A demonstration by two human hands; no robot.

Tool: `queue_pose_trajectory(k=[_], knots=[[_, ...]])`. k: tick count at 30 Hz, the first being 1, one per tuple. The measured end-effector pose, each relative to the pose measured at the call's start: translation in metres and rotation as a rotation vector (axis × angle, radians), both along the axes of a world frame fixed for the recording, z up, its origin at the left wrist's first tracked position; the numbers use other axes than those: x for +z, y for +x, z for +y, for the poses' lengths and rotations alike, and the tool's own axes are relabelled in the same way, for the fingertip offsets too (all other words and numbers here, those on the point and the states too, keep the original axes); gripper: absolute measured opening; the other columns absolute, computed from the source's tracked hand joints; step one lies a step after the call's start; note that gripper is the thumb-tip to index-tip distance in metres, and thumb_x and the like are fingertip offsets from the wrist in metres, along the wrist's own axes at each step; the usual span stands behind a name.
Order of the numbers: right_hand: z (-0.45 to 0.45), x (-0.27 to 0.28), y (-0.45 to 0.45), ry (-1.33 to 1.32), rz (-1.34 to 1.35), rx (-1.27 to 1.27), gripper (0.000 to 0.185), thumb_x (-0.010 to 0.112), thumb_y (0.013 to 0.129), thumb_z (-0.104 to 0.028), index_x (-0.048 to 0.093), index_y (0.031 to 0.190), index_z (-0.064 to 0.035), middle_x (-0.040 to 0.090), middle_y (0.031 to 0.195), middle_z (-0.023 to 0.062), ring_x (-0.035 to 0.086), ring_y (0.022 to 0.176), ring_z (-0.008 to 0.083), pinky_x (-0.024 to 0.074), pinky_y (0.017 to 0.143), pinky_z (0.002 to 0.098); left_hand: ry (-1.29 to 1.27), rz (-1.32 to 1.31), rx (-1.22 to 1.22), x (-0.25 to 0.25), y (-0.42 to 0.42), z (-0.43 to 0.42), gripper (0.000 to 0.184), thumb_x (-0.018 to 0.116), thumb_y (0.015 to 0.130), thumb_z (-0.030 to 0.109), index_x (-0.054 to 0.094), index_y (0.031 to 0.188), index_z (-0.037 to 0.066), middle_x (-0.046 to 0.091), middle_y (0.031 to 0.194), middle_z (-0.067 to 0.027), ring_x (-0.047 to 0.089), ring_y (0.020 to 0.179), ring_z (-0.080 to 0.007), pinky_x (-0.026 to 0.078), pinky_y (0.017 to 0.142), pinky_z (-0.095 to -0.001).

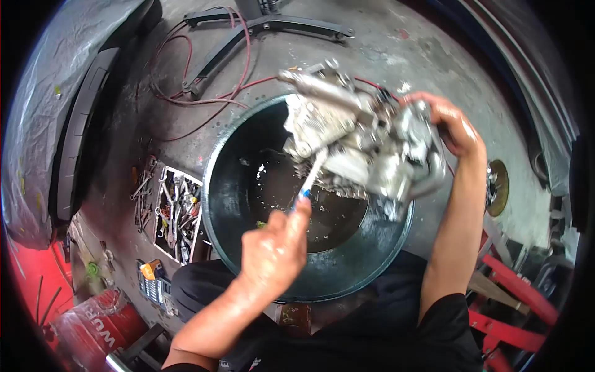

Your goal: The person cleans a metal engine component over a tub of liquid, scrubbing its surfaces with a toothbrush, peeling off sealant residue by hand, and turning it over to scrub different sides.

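My left hand (273,251) is closed around the handle of a slim white and blue brush (315,170). The brush's far end meets the underside of a metal engine part (359,133); its bristles cannot be made out. This silvery part, with pipes, a finned edge and a pale flat cover, is tilted above a round dark tub (217,239). At the part's right side, my right hand (455,127) grips it, with some fingers hidden behind the metal. Murky liquid (279,204) lies in the bottom of the tub, and both hands look wet.
Left of the tub sits a tray of wrenches (176,214), with a blue socket case (155,285) nearer me. A red hose (238,87) coils around a wheeled stand's legs (223,56). A red drum (96,328) is at lower left, and red metal frames (511,332) at lower right.
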State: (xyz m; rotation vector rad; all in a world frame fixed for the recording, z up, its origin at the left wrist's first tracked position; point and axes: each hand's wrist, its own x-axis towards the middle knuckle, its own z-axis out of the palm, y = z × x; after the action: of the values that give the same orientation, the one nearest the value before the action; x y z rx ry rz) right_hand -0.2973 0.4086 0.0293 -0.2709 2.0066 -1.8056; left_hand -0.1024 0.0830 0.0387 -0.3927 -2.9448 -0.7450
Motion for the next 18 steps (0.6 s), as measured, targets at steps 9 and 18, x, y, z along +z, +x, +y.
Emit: queue_pose_trajectory(k=[9, 18], knots=[[-0.072, 0.058, -0.045, 0.645, -0.334, 0.186, 0.044, 0.069, 0.078, -0.040, 0.073, 0.106, -0.0065, 0.071, 0.104, 0.0132, 0.066, 0.099, 0.0287, 0.0490, 0.088, 0.0364, 0.088, -0.330, 0.156, 0.040, -0.003, 0.022, 0.042, 0.062, 0.084, 0.005, 0.055, 0.125, 0.006, 0.058, 0.073, -0.0137, 0.061, 0.052, -0.0326, 0.049, 0.046, -0.0433], [-0.065, 0.038, -0.006, 0.620, 0.078, 0.003, 0.019, 0.060, 0.073, -0.018, 0.071, 0.084, -0.0061, 0.067, 0.090, 0.0076, 0.064, 0.088, 0.0294, 0.0516, 0.079, 0.0417, 0.191, -0.812, 0.687, 0.069, -0.010, 0.078, 0.042, 0.059, 0.095, 0.008, 0.043, 0.133, 0.008, 0.066, 0.078, -0.0161, 0.068, 0.067, -0.0318, 0.051, 0.059, -0.0377]])
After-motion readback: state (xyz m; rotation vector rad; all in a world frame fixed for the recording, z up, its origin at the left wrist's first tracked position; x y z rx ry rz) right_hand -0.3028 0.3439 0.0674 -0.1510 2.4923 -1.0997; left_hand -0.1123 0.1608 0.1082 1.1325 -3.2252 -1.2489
